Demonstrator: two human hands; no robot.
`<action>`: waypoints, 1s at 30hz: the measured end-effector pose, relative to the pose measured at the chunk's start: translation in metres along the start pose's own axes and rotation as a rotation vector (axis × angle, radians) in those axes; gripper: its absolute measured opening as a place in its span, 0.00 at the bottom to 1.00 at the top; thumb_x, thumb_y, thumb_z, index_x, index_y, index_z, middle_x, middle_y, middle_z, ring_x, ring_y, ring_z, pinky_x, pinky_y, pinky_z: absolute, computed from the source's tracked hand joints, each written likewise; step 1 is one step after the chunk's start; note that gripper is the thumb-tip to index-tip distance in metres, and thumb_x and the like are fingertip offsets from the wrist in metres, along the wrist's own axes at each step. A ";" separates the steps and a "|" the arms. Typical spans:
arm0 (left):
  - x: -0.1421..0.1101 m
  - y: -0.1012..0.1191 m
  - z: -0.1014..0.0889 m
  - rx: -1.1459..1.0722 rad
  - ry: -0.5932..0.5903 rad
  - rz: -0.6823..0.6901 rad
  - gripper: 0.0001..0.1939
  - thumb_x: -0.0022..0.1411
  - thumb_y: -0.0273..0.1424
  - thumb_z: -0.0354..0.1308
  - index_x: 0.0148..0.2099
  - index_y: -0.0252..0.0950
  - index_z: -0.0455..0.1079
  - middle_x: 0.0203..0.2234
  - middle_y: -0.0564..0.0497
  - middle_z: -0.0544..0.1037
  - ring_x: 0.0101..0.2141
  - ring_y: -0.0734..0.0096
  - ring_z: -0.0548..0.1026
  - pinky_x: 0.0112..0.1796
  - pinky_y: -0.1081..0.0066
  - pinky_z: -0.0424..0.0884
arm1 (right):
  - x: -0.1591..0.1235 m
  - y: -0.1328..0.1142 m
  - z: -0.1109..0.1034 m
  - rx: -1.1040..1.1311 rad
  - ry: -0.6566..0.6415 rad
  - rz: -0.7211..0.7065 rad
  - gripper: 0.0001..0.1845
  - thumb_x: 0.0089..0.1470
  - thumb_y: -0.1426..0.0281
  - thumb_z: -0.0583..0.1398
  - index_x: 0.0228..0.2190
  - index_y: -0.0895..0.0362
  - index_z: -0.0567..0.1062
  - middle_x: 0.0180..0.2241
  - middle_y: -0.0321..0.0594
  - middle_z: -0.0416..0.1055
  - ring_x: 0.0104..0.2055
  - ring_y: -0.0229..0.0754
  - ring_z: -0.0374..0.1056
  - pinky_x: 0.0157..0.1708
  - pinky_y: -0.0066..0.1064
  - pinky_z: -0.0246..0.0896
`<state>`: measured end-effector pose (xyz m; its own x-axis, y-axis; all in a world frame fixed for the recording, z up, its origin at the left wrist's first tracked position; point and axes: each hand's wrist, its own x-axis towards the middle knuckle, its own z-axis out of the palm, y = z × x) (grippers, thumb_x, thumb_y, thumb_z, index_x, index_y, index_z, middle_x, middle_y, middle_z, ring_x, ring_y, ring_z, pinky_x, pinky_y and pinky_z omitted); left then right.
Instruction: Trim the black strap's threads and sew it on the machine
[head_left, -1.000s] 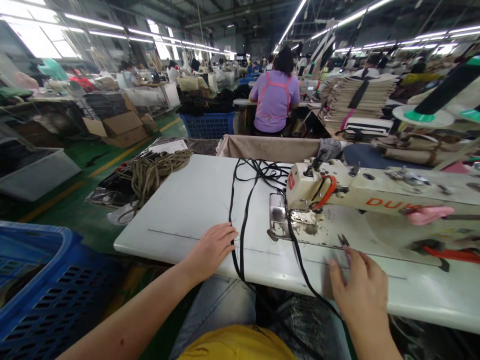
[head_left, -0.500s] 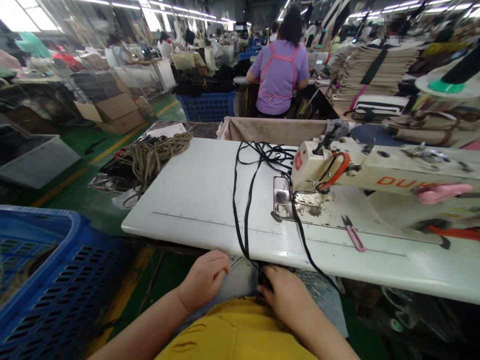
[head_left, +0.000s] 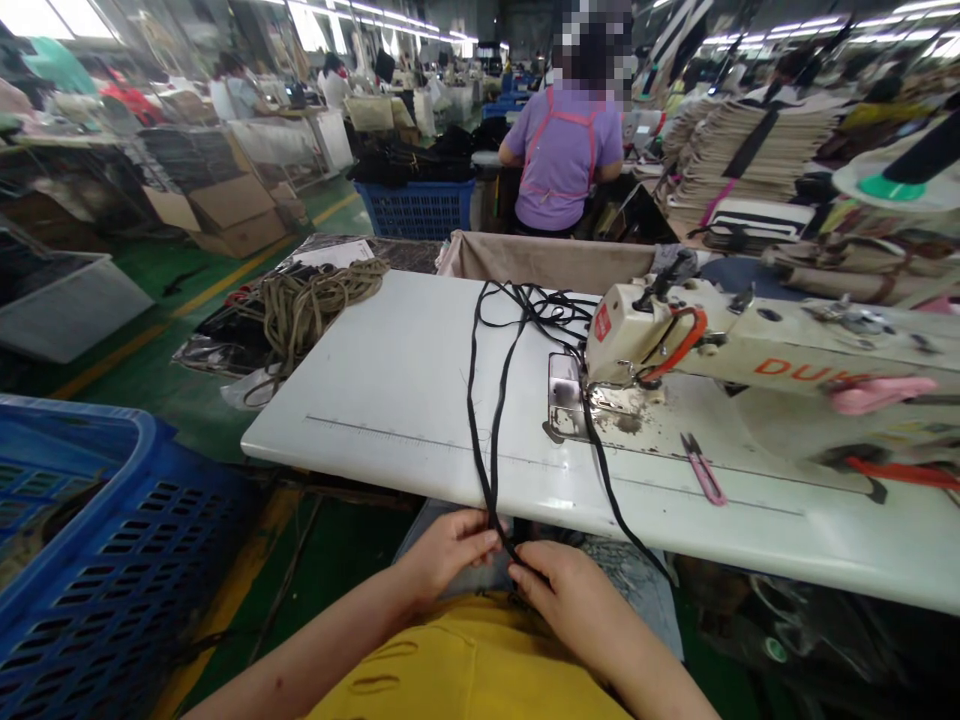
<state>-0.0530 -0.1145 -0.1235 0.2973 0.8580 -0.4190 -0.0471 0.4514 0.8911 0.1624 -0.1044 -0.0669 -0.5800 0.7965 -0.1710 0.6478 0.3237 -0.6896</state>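
A narrow black strap [head_left: 500, 410] comes down the table in two strands and hangs over the front edge to my hands. My right hand [head_left: 566, 590] pinches these strands between thumb and fingers, just below the edge. Close beside it, my left hand [head_left: 450, 552] has its fingers bent around the strands a little higher up. The far part of the strap lies in loose loops on the white table. Another length passes by the presser foot of the sewing machine [head_left: 645, 345] and trails over the front edge at right.
Pink-handled thread snips [head_left: 703, 470] lie on the table [head_left: 375, 370] at right. A bundle of tan straps [head_left: 315, 310] rests beyond the left end. A blue basket [head_left: 142, 440] stands at left. Ahead, a person in purple [head_left: 562, 150] sits with their back to me.
My left hand has moved right, from apart from the strap to its strands. My right hand still grips the strands and has shifted slightly; the strands have shifted little.
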 end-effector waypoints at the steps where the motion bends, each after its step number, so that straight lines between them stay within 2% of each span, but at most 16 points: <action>1: -0.002 0.002 -0.004 0.038 -0.010 -0.025 0.26 0.61 0.53 0.63 0.42 0.32 0.79 0.29 0.48 0.79 0.30 0.68 0.73 0.33 0.70 0.66 | 0.000 0.001 0.000 0.009 0.003 -0.001 0.12 0.66 0.69 0.56 0.30 0.53 0.76 0.31 0.37 0.77 0.34 0.42 0.74 0.34 0.29 0.62; 3: -0.008 0.005 -0.014 0.100 0.026 -0.055 0.28 0.61 0.55 0.60 0.40 0.32 0.80 0.30 0.47 0.81 0.27 0.69 0.73 0.30 0.70 0.65 | 0.000 0.002 0.001 0.020 0.002 -0.005 0.15 0.67 0.67 0.56 0.28 0.53 0.74 0.29 0.36 0.75 0.32 0.41 0.72 0.32 0.29 0.60; 7: -0.018 0.002 -0.038 0.141 0.197 -0.024 0.30 0.60 0.57 0.60 0.42 0.33 0.81 0.35 0.43 0.83 0.28 0.66 0.75 0.28 0.70 0.65 | 0.003 0.001 0.000 0.053 -0.027 -0.029 0.17 0.67 0.67 0.57 0.24 0.53 0.71 0.25 0.33 0.71 0.29 0.40 0.69 0.30 0.27 0.58; 10: -0.027 -0.004 -0.065 0.224 0.287 -0.029 0.29 0.62 0.56 0.57 0.41 0.33 0.79 0.28 0.47 0.80 0.26 0.67 0.74 0.28 0.71 0.65 | 0.007 0.000 0.000 0.069 -0.032 -0.038 0.17 0.66 0.68 0.58 0.24 0.54 0.70 0.25 0.33 0.70 0.29 0.39 0.69 0.30 0.27 0.58; 12: -0.036 -0.008 -0.089 0.415 0.370 -0.085 0.27 0.67 0.54 0.51 0.39 0.35 0.77 0.22 0.50 0.76 0.23 0.68 0.72 0.28 0.70 0.66 | 0.008 -0.001 0.000 0.083 -0.035 -0.048 0.17 0.65 0.68 0.58 0.23 0.54 0.70 0.25 0.32 0.70 0.28 0.39 0.68 0.30 0.27 0.58; 14: -0.046 -0.009 -0.116 0.724 0.453 -0.238 0.23 0.70 0.46 0.48 0.39 0.36 0.76 0.22 0.49 0.75 0.24 0.65 0.74 0.30 0.68 0.68 | 0.009 -0.003 -0.002 0.116 -0.056 -0.062 0.19 0.66 0.66 0.59 0.22 0.54 0.70 0.24 0.32 0.69 0.28 0.38 0.67 0.29 0.26 0.58; 15: -0.051 -0.008 -0.127 0.899 0.452 -0.328 0.18 0.68 0.43 0.51 0.38 0.37 0.77 0.25 0.47 0.78 0.27 0.62 0.77 0.32 0.66 0.70 | 0.009 -0.005 -0.003 0.148 -0.073 -0.070 0.20 0.66 0.64 0.60 0.22 0.54 0.71 0.24 0.32 0.69 0.28 0.38 0.67 0.29 0.26 0.58; 16: -0.055 -0.004 -0.136 0.982 0.470 -0.376 0.13 0.63 0.38 0.58 0.39 0.36 0.78 0.31 0.42 0.81 0.30 0.57 0.79 0.35 0.64 0.71 | 0.010 -0.007 -0.005 0.194 -0.095 -0.082 0.20 0.67 0.63 0.60 0.22 0.54 0.72 0.25 0.32 0.70 0.28 0.38 0.67 0.29 0.26 0.59; 17: -0.059 0.002 -0.141 1.042 0.489 -0.405 0.12 0.58 0.35 0.62 0.42 0.35 0.79 0.39 0.38 0.82 0.33 0.53 0.80 0.36 0.61 0.71 | 0.010 -0.009 -0.007 0.255 -0.118 -0.098 0.20 0.67 0.61 0.59 0.24 0.54 0.75 0.26 0.33 0.71 0.30 0.39 0.69 0.31 0.27 0.62; 19: -0.062 0.022 -0.139 1.103 0.477 -0.388 0.17 0.55 0.31 0.64 0.48 0.37 0.79 0.47 0.35 0.81 0.36 0.52 0.81 0.39 0.59 0.72 | 0.011 -0.015 -0.011 0.390 -0.147 -0.124 0.20 0.69 0.57 0.58 0.30 0.53 0.81 0.31 0.36 0.75 0.35 0.41 0.72 0.37 0.29 0.66; 21: -0.060 0.047 -0.123 1.036 0.329 -0.221 0.13 0.64 0.35 0.58 0.47 0.39 0.79 0.41 0.42 0.83 0.33 0.59 0.81 0.38 0.64 0.73 | 0.012 -0.020 -0.015 0.489 -0.145 -0.135 0.20 0.69 0.54 0.57 0.36 0.53 0.83 0.35 0.39 0.76 0.40 0.43 0.73 0.42 0.31 0.67; 22: -0.056 0.060 -0.111 0.947 0.255 -0.125 0.15 0.70 0.38 0.53 0.44 0.39 0.79 0.36 0.45 0.83 0.30 0.63 0.80 0.37 0.65 0.73 | 0.013 -0.022 -0.017 0.512 -0.140 -0.134 0.21 0.69 0.53 0.58 0.37 0.54 0.83 0.35 0.40 0.76 0.41 0.43 0.73 0.43 0.31 0.67; 23: -0.052 0.071 -0.098 0.879 0.238 -0.011 0.18 0.72 0.40 0.49 0.43 0.39 0.79 0.32 0.48 0.82 0.29 0.66 0.79 0.37 0.67 0.73 | 0.013 -0.024 -0.018 0.523 -0.135 -0.130 0.21 0.68 0.53 0.58 0.37 0.54 0.84 0.35 0.40 0.75 0.41 0.43 0.72 0.43 0.31 0.66; 25: -0.039 0.084 -0.073 0.848 0.336 0.257 0.15 0.72 0.38 0.50 0.46 0.40 0.77 0.36 0.49 0.82 0.36 0.66 0.79 0.42 0.67 0.73 | 0.015 -0.029 -0.020 0.529 -0.134 -0.134 0.20 0.68 0.55 0.59 0.37 0.55 0.84 0.35 0.40 0.74 0.40 0.42 0.72 0.43 0.30 0.65; 27: -0.021 0.086 -0.054 0.870 0.442 0.436 0.11 0.69 0.35 0.55 0.50 0.40 0.75 0.45 0.47 0.80 0.42 0.64 0.78 0.47 0.64 0.74 | 0.016 -0.035 -0.022 0.535 -0.131 -0.152 0.17 0.69 0.58 0.60 0.38 0.55 0.84 0.36 0.40 0.74 0.41 0.41 0.72 0.44 0.29 0.65; 30: 0.010 0.075 -0.039 0.930 0.561 0.501 0.27 0.60 0.31 0.65 0.61 0.38 0.68 0.57 0.40 0.74 0.51 0.56 0.76 0.55 0.55 0.72 | 0.019 -0.045 -0.025 0.537 -0.116 -0.192 0.13 0.69 0.61 0.61 0.40 0.54 0.84 0.36 0.39 0.76 0.41 0.40 0.72 0.45 0.28 0.65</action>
<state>-0.0904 -0.0622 -0.0675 -0.0258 0.9796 0.1994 0.7376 -0.1159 0.6652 0.1344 -0.0913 -0.0216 -0.7323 0.6781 -0.0630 0.2018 0.1278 -0.9711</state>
